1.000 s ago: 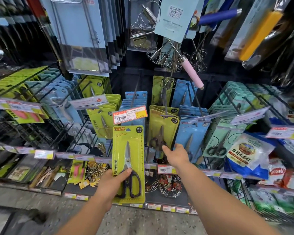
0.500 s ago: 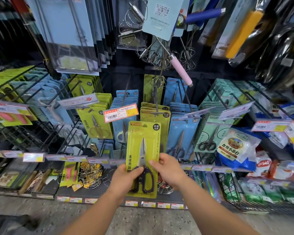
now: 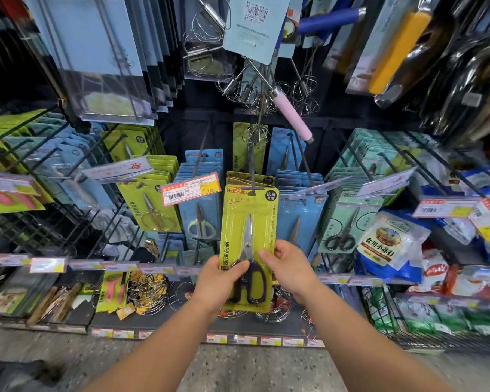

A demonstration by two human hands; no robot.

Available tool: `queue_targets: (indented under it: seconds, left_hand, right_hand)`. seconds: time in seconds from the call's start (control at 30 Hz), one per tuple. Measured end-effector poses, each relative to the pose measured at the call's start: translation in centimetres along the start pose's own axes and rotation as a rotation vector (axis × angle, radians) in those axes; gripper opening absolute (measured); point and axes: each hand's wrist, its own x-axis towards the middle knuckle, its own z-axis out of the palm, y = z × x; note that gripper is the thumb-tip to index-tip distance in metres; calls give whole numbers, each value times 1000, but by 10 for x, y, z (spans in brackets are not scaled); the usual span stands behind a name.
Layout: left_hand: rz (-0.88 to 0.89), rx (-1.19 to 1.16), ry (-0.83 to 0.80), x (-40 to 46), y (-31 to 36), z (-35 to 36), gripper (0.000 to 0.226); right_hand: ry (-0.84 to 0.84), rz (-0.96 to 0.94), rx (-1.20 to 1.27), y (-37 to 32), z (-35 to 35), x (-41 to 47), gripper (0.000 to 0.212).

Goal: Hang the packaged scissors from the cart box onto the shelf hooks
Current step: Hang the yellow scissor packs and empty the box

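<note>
I hold a yellow-green scissors package (image 3: 248, 236) upright between both hands: my left hand (image 3: 218, 281) grips its lower left edge, my right hand (image 3: 287, 267) pinches its right edge. Its top hang hole meets a dark shelf hook (image 3: 251, 176), before matching yellow-green packs.

Left hand (image 3: 215, 281) covers the yellow scissors pack's (image 3: 248, 222) lower left edge | right hand (image 3: 287, 268) covers its right edge | small print on pack unreadable | both forearms cut off at bottom edge | floor corner blurred
</note>
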Motion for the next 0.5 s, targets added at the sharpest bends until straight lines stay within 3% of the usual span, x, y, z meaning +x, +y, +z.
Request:
queue_targets:
  seconds: [0.33, 0.5]
  left_hand:
    - [-48, 86, 71, 32, 3, 0, 28]
    - [-14, 153, 140, 47, 11, 4, 20]
  right_hand:
    - [71, -8, -207, -5, 5, 30, 32]
    - [98, 14, -314, -12, 8, 46, 26]
